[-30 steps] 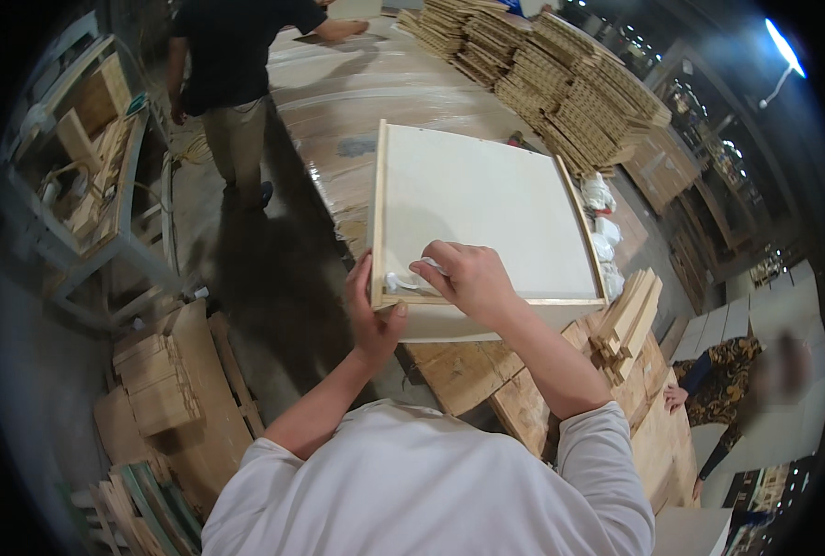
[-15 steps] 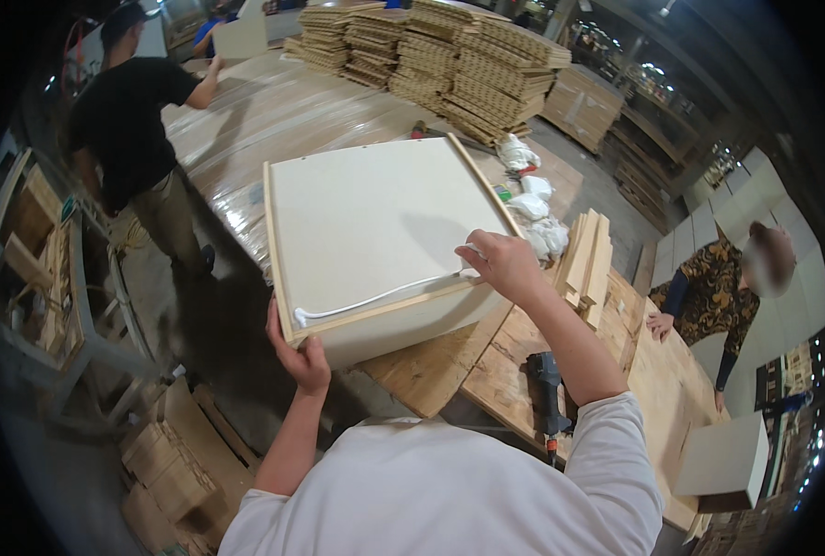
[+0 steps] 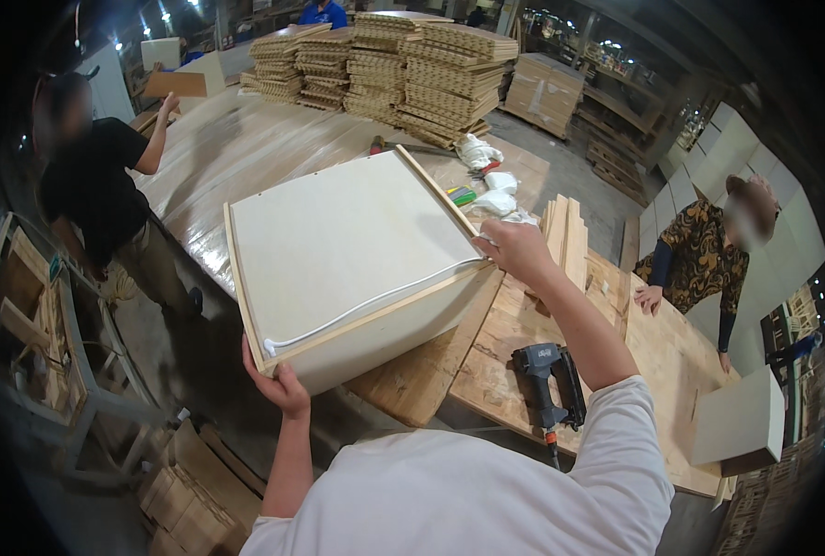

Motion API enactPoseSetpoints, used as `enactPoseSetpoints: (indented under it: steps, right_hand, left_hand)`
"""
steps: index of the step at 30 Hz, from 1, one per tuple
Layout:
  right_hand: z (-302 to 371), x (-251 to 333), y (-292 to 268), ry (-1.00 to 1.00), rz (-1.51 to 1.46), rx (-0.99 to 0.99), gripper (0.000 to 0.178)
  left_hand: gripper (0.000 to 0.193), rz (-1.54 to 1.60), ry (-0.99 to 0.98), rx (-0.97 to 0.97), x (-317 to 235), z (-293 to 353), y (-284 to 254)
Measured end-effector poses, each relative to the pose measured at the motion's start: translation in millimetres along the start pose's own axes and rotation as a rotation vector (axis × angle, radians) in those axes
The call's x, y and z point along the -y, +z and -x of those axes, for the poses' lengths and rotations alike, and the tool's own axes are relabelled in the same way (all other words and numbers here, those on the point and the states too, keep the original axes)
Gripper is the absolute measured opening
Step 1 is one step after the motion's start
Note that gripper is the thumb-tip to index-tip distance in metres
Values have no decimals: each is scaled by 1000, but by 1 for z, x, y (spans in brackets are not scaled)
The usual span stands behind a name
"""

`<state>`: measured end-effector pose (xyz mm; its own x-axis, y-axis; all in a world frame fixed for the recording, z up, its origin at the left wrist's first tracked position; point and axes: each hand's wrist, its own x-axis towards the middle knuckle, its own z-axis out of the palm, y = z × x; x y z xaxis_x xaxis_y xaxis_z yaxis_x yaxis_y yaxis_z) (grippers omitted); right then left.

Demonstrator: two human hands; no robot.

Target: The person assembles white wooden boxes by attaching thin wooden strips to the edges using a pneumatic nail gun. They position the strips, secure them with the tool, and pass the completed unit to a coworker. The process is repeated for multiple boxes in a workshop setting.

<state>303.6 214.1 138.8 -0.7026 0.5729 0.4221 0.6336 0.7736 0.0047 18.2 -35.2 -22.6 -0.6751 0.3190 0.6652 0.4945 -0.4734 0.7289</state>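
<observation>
A pale wooden box (image 3: 348, 250), with thin raised wood strips around a recessed panel, lies tilted on the workbench in front of me. My left hand (image 3: 283, 389) grips its near left corner, thumb at the front and fingers along the side. A white bead of glue (image 3: 366, 303) runs along the inside of the near strip, thickest at the left corner. At the near right corner, where the bead ends, my right hand (image 3: 519, 250) is closed in a pinch. Whatever is in its fingers is mostly hidden.
A nail gun (image 3: 550, 385) with a hose lies on the plywood bench (image 3: 496, 366) by my right forearm. Wood strips (image 3: 568, 232), white crumpled bags (image 3: 496, 190) and a hammer (image 3: 403, 146) lie beyond. Stacked slats (image 3: 412, 74) stand behind. One person works left, another right.
My right hand has moved right along the near strip to the corner, and the glue bead now reaches farther right. The left hand keeps its grip. My view has shifted.
</observation>
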Motion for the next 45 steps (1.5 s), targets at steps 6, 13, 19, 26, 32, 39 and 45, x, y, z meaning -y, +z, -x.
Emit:
enactPoseSetpoints:
  steps: [6, 13, 19, 26, 32, 39, 45]
  right_hand:
    - [-10, -9, 9, -87, 40, -10, 24]
    - [-4, -33, -3, -353, 224, -39, 16]
    - [17, -95, 34, 203, -175, -243, 12]
    - [60, -135, 171, 994, -905, -162, 17]
    - [68, -160, 168, 731, -270, -462, 35]
    - [108, -229, 89, 1167, 145, -28, 55]
    - [131, -250, 87, 1101, -73, -56, 50]
  left_hand:
    - [60, -4, 12, 11, -2, 0, 3]
    - [62, -35, 6, 8, -1, 0, 2]
    - [61, -87, 13, -27, 3, 4, 3]
    - [57, -552, 54, -106, 16, 4, -7]
    - [59, -888, 150, -58, 24, 8, -26]
    - [47, -1181, 299, -109, 38, -23, -20]
    - [48, -1013, 417, -68, 41, -57, -27]
